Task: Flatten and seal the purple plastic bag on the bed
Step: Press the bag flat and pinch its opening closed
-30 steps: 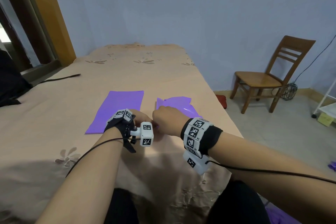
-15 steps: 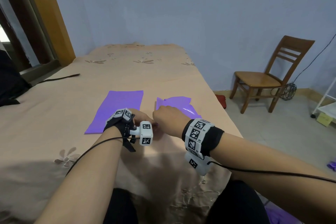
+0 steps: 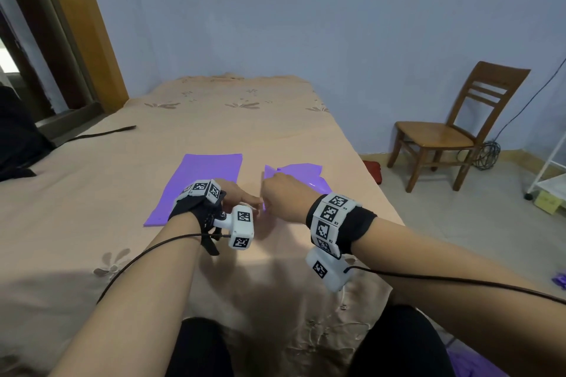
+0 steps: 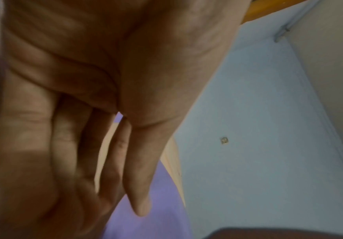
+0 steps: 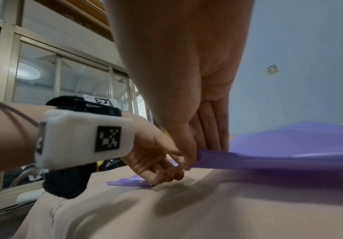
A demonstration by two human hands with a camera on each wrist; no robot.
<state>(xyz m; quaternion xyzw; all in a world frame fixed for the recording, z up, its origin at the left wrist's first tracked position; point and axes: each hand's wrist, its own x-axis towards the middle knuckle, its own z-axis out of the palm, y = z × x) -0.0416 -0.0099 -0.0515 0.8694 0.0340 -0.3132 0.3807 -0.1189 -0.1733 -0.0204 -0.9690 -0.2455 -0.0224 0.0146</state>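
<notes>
A crumpled purple plastic bag (image 3: pixel 294 173) lies on the peach bed (image 3: pixel 214 119), near its right side. My right hand (image 3: pixel 269 204) pinches the bag's near edge, thumb against fingers, which shows plainly in the right wrist view (image 5: pixel 194 156). My left hand (image 3: pixel 256 201) meets it at the same edge, and its curled fingers (image 5: pixel 174 169) pinch the corner of the purple bag (image 5: pixel 289 150). In the left wrist view my left hand (image 4: pixel 125 202) fills the picture, with purple plastic (image 4: pixel 158 223) below it. The grip itself is hidden in the head view.
A second purple bag (image 3: pixel 208 180) lies flat just left of my hands. A black strap (image 3: pixel 104 133) and a dark bundle (image 3: pixel 15 144) sit at the bed's left. Past the bed's right edge stand a wooden chair (image 3: pixel 444 135) and a white rack (image 3: pixel 551 174).
</notes>
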